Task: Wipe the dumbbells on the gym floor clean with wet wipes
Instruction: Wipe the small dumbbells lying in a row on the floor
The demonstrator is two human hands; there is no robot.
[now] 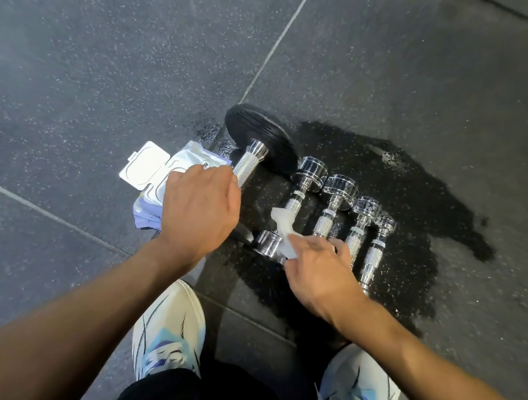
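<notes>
Seen from above, a person crouches over a dark speckled gym floor [79, 89]. The left hand [199, 208] is closed around the knurled handle of a big dumbbell [261, 141] with a black plate, at about 12 o'clock from the hand. The right hand [318, 272] pinches a crumpled white wipe [284, 230] against the nearest of four small chrome dumbbells [335, 204], which lie side by side toward 3 o'clock. An open wipes pack [154, 172] lies at 9 o'clock of the big dumbbell. White shoes [169, 332] show at 6 o'clock.
</notes>
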